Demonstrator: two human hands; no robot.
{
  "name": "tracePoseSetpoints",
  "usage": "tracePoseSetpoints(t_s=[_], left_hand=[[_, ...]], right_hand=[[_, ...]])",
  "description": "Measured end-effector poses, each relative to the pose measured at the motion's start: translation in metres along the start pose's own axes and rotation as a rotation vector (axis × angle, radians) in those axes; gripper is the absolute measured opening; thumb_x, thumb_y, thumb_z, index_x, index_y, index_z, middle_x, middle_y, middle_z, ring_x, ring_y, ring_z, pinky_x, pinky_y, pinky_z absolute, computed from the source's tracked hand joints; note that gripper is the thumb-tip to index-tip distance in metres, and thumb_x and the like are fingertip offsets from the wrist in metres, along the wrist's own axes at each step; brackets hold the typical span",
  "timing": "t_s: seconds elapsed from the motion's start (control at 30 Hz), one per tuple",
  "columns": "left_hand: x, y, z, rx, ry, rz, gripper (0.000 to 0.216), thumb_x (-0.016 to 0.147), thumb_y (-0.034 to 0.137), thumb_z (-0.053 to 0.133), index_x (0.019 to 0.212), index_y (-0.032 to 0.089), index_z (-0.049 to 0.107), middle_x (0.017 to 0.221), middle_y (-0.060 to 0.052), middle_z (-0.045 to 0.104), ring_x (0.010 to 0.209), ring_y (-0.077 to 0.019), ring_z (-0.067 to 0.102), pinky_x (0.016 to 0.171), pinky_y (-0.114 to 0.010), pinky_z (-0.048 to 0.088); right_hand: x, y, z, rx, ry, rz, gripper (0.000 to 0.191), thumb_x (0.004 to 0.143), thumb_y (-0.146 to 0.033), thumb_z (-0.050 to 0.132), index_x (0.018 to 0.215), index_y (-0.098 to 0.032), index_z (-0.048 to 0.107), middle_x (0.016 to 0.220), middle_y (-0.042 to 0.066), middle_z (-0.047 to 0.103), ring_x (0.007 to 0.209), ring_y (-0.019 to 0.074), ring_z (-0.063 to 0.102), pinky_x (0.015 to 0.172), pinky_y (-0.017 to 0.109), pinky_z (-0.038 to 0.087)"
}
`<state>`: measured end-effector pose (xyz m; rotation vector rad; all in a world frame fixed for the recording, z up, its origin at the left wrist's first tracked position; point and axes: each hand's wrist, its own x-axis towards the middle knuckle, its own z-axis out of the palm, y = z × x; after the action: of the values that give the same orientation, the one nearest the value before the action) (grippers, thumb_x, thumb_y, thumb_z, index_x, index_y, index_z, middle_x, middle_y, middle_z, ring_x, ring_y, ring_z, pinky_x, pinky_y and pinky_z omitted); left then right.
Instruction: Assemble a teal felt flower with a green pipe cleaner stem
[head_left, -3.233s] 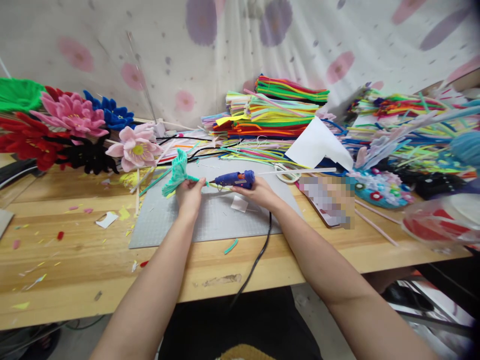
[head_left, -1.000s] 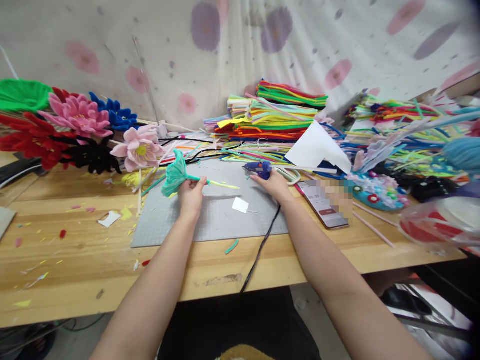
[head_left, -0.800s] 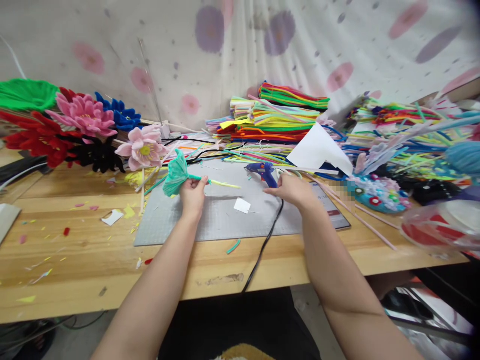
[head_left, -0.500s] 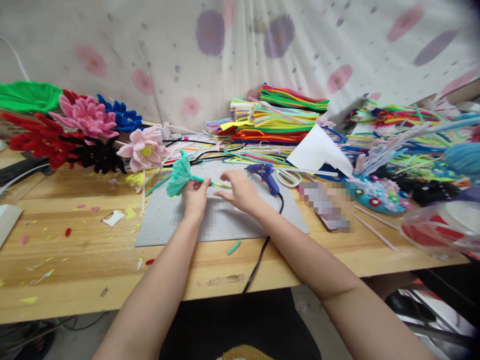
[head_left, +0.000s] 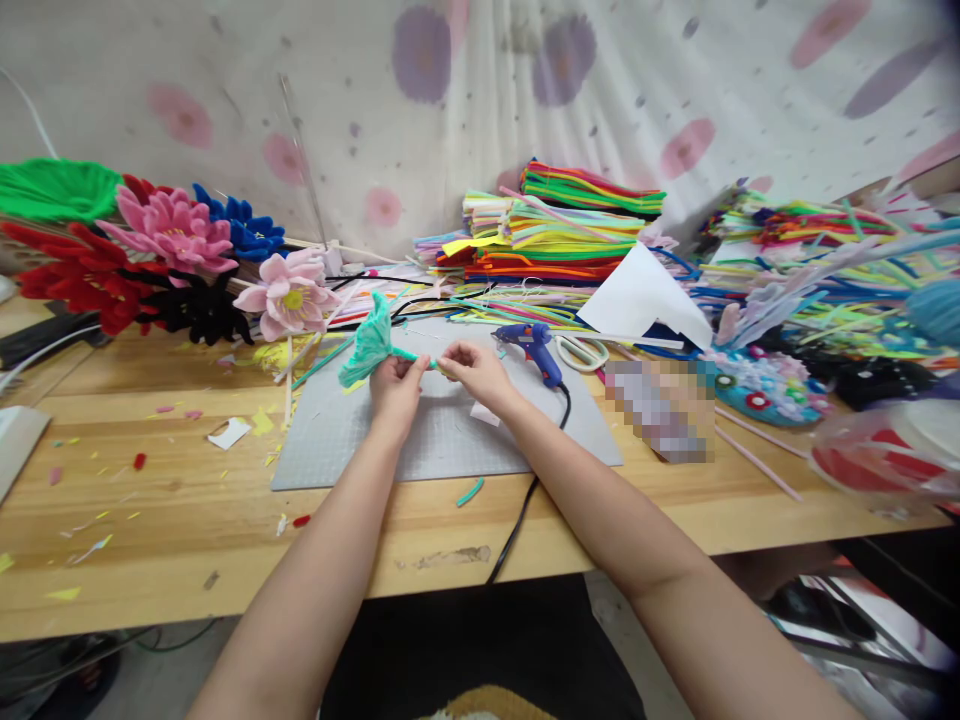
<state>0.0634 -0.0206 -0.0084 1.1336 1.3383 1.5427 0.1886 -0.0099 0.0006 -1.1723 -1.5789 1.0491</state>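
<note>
A teal fuzzy flower (head_left: 367, 345), made of pipe cleaners, is held sideways above the grey cutting mat (head_left: 337, 450). Its bloom faces left and its teal-wrapped stem runs right. My left hand (head_left: 397, 395) is closed around the stem just behind the bloom, thumb and finger pinching it. Close beside it, my right hand (head_left: 474, 372) pinches the stem farther along; the fingertips hide what lies beyond. A blue glue gun (head_left: 531, 350) rests on the mat to the right of my right hand, with a white-handled pair of scissors (head_left: 583, 353) next to it.
Finished fuzzy flowers (head_left: 289, 295) lie at the left back. Bundles of coloured pipe cleaners (head_left: 562, 235) are stacked behind the mat. The glue gun's black cord (head_left: 517, 530) drops over the front edge. Paper (head_left: 637, 295), a blurred-out object (head_left: 660, 410) and a plastic-wrapped container (head_left: 885, 450) are on the right.
My right hand has moved left along the stem and its spread fingers have closed into a pinch near my left hand. The flower has shifted slightly right and upward.
</note>
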Motion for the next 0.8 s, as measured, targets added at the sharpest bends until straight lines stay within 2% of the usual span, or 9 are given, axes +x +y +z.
tracePoseSetpoints(t_s=[0.13, 0.23, 0.33, 0.43, 0.53, 0.8], left_hand=[[-0.001, -0.001, -0.003, 0.063, -0.053, 0.057, 0.018, 0.063, 0.032, 0.064, 0.064, 0.016, 0.057, 0.056, 0.001, 0.059, 0.045, -0.0083, 0.047, 0.043, -0.02, 0.035], [0.0, -0.001, -0.006, 0.125, -0.084, 0.121, 0.017, 0.064, 0.031, 0.064, 0.062, 0.016, 0.057, 0.055, 0.001, 0.058, 0.046, -0.0089, 0.048, 0.046, -0.021, 0.037], [0.001, -0.001, -0.007, 0.111, -0.107, 0.142, 0.018, 0.064, 0.032, 0.065, 0.064, 0.016, 0.058, 0.056, 0.002, 0.057, 0.048, -0.0084, 0.048, 0.049, -0.021, 0.039], [0.004, -0.002, -0.006, 0.037, -0.14, 0.082, 0.022, 0.063, 0.036, 0.066, 0.072, 0.016, 0.06, 0.064, 0.001, 0.059, 0.052, -0.0085, 0.051, 0.05, -0.02, 0.043], [0.004, -0.003, -0.004, 0.006, -0.156, 0.048, 0.027, 0.062, 0.039, 0.066, 0.074, 0.015, 0.06, 0.067, 0.0, 0.06, 0.055, -0.009, 0.053, 0.049, -0.02, 0.045], [0.003, -0.001, -0.004, -0.009, -0.202, 0.094, 0.026, 0.065, 0.038, 0.065, 0.07, 0.017, 0.052, 0.056, 0.005, 0.053, 0.047, -0.0073, 0.049, 0.047, -0.02, 0.045]], right_hand=[[-0.002, -0.002, -0.004, 0.242, -0.074, 0.153, 0.016, 0.067, -0.029, 0.06, 0.067, -0.017, 0.049, 0.059, -0.004, 0.052, 0.052, 0.0073, 0.048, 0.058, 0.023, 0.043], [-0.006, -0.005, -0.006, 0.316, -0.106, 0.232, 0.019, 0.065, -0.03, 0.062, 0.068, -0.017, 0.049, 0.06, -0.004, 0.052, 0.053, 0.0067, 0.048, 0.056, 0.022, 0.043], [-0.008, -0.007, -0.005, 0.286, -0.076, 0.206, 0.019, 0.065, -0.031, 0.061, 0.072, -0.018, 0.05, 0.06, -0.005, 0.052, 0.054, 0.0066, 0.048, 0.052, 0.019, 0.038], [-0.008, -0.009, -0.002, 0.235, -0.038, 0.148, 0.016, 0.067, -0.03, 0.059, 0.073, -0.018, 0.049, 0.06, -0.005, 0.05, 0.054, 0.0062, 0.046, 0.052, 0.019, 0.036], [-0.009, -0.01, 0.0, 0.231, -0.016, 0.162, 0.017, 0.067, -0.028, 0.057, 0.073, -0.018, 0.045, 0.059, -0.006, 0.05, 0.053, 0.0059, 0.045, 0.053, 0.02, 0.036], [-0.01, -0.01, 0.002, 0.262, 0.071, 0.196, 0.029, 0.066, -0.027, 0.058, 0.076, -0.021, 0.031, 0.057, -0.009, 0.048, 0.051, 0.0062, 0.046, 0.049, 0.019, 0.032]])
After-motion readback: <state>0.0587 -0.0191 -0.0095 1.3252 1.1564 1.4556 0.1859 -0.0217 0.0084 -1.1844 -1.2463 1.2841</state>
